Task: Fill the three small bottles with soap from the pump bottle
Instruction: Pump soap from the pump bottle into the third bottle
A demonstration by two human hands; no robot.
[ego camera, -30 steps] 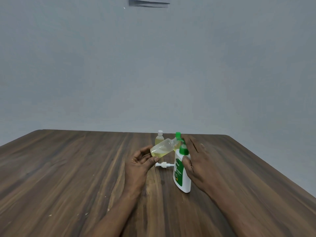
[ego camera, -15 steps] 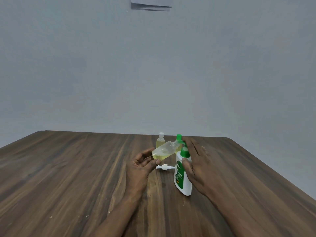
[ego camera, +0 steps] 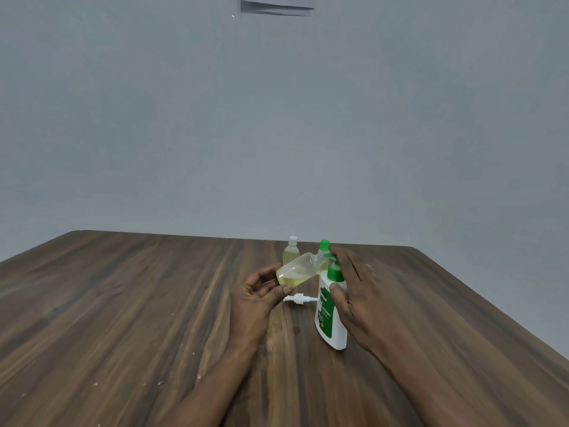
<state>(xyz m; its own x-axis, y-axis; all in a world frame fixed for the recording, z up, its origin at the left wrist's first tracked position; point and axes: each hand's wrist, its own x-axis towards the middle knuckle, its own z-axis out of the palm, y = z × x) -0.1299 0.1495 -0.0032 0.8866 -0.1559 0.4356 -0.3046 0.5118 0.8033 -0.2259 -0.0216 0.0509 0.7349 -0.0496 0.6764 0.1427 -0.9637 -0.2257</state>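
A white pump bottle (ego camera: 332, 322) with a green label and green pump head stands on the wooden table (ego camera: 123, 303). My right hand (ego camera: 358, 298) holds it, thumb on its front and fingers lying over the pump head. My left hand (ego camera: 254, 300) grips a small clear bottle (ego camera: 297, 271), tilted, with yellow soap in its lower part and its open mouth at the pump's nozzle. Behind them stand a small white-capped bottle (ego camera: 291, 251) holding yellow liquid and a small green-capped bottle (ego camera: 324, 245), mostly hidden.
A small white cap with a tube (ego camera: 297, 298) lies on the table between my hands. The table's far edge runs just behind the bottles, and its right edge slants down to the lower right. A grey wall stands beyond.
Both hands and both bottles keep nearly the same pose. The view has drifted slightly, nothing else.
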